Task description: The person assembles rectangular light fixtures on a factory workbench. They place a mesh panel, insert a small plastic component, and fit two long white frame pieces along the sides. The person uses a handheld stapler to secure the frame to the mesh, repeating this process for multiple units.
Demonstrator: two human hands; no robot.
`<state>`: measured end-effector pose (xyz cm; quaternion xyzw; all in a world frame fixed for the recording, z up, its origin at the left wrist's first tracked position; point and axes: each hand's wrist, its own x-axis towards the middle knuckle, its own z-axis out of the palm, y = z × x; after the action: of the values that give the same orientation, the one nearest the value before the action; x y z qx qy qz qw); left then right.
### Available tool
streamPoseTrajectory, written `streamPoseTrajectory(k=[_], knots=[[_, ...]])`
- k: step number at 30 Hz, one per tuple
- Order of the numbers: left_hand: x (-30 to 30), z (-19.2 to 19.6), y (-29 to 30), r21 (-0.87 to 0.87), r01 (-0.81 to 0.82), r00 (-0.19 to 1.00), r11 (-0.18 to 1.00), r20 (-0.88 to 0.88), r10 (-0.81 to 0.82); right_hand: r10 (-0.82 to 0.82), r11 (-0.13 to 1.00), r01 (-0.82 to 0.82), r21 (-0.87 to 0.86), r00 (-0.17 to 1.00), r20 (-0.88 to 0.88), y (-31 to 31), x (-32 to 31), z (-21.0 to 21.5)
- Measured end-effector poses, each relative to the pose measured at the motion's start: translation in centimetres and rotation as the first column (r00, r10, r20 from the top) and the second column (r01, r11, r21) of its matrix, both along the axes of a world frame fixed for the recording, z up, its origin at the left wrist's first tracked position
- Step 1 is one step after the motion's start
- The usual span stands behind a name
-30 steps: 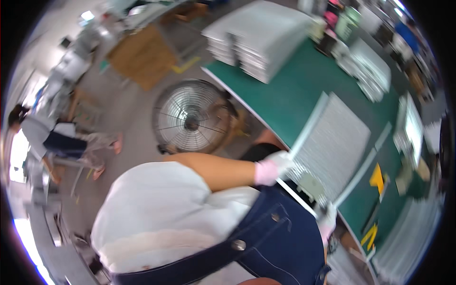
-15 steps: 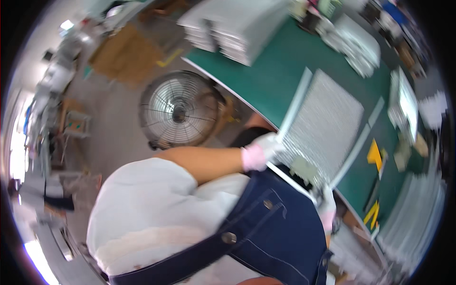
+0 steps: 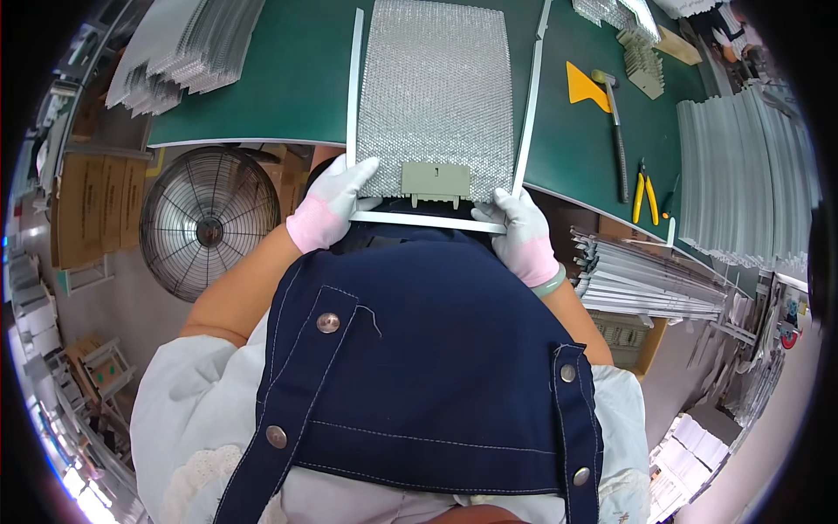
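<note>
A silver mesh panel [image 3: 436, 87] lies at the table's front edge, its near end sticking out toward me. Thin white metal frame strips [image 3: 426, 222] run along its left, right and near sides; a gap separates the near strip from the mesh. On the mesh's near end sits a grey-green plastic block [image 3: 436, 180] with small legs. My left hand [image 3: 336, 194], in a white glove with pink cuff, closes around the frame's near left corner, thumb over the mesh edge. Gloved likewise, my right hand [image 3: 518, 225] grips the near right corner, fingers partly hidden.
On the green table [image 3: 288, 79] lie a yellow scraper [image 3: 587, 87], a hammer [image 3: 618, 140] and yellow-handled pliers [image 3: 646, 196]. Stacked mesh sheets [image 3: 196, 48] stand at the far left, metal strips [image 3: 729, 175] at the right. A floor fan [image 3: 209, 223] is at my left.
My view has turned, so the table edge and frame now lie squarely in front of me. Both hands remain at the frame's near corners. The earlier blur is gone.
</note>
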<state>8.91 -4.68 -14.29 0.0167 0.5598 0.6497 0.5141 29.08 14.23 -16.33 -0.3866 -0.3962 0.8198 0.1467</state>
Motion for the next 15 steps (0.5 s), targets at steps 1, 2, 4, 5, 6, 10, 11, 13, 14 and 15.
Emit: streamPoseTrajectory(k=[1, 2, 4, 5, 6, 10, 11, 13, 14, 15], knots=[[0.1, -0.3, -0.2, 0.010, -0.024, 1.000, 1.000, 0.007, 0.024, -0.002, 1.000, 0.002, -0.007, 1.000, 0.006, 0.0, 0.1, -0.2], [0.2, -0.7, -0.3, 0.027, -0.038, 0.999, 0.999, 0.016, 0.037, -0.002, 1.000, 0.002, -0.011, 1.000, 0.012, -0.1, -0.1, -0.2], [0.3, -1.2, -0.3, 0.062, -0.064, 0.997, 0.996, 0.035, 0.062, -0.062, 0.997, 0.062, -0.034, 0.998, 0.005, -0.2, -0.5, 0.1], [0.4, -0.8, -0.1, 0.052, -0.068, 0.997, 0.996, 0.036, 0.066, -0.072, 0.997, 0.072, -0.032, 0.997, -0.003, -0.3, -0.6, 0.1], [0.4, -0.9, -0.1, 0.061, -0.058, 0.998, 0.996, 0.038, 0.056, -0.082, 0.996, 0.082, -0.029, 0.997, -0.011, -0.3, -0.7, -0.1], [-0.1, -1.6, -0.1, 0.096, -0.051, 0.997, 0.994, 0.062, 0.045, -0.146, 0.987, 0.142, -0.072, 0.988, -0.045, -0.5, -1.3, 0.6], [0.0, -1.2, 0.0, 0.100, -0.063, 0.996, 0.993, 0.065, 0.057, -0.148, 0.985, 0.143, -0.095, 0.988, -0.051, -0.7, -1.3, 1.0], [0.2, -0.7, 0.1, 0.107, -0.106, 0.990, 0.989, 0.100, 0.095, -0.157, 0.975, 0.155, -0.158, 0.988, 0.003, -0.3, -1.4, 0.7], [0.3, -0.5, 0.1, 0.104, -0.137, 0.983, 0.985, 0.134, 0.122, -0.159, 0.968, 0.163, -0.193, 0.987, 0.034, -0.2, -1.5, 0.5], [0.3, -0.5, 0.2, 0.100, -0.168, 0.974, 0.981, 0.168, 0.150, -0.164, 0.964, 0.173, -0.201, 0.985, 0.059, -0.2, -1.6, 0.7]])
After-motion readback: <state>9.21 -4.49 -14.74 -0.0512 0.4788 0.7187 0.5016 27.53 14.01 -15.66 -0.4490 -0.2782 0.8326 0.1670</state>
